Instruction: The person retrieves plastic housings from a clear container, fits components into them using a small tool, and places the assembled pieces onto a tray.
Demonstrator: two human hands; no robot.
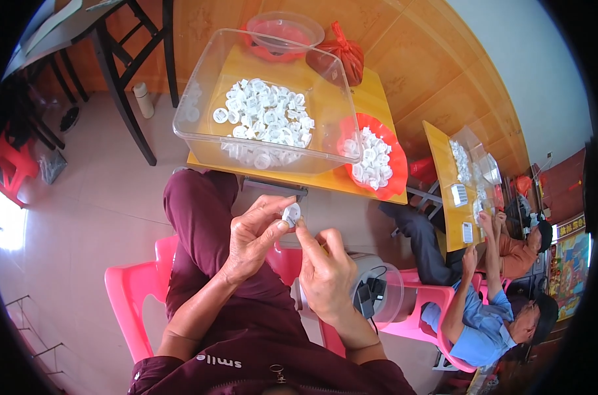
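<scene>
We pinch the small white cap in our left hand above our lap | right hand closed on its edge | better hold it steady, fingertips only | clear bin of caps on surface ahead

Bright even daylight, blown-out glare at the left edge, strong fisheye bending, dark vignetted corners.
</scene>
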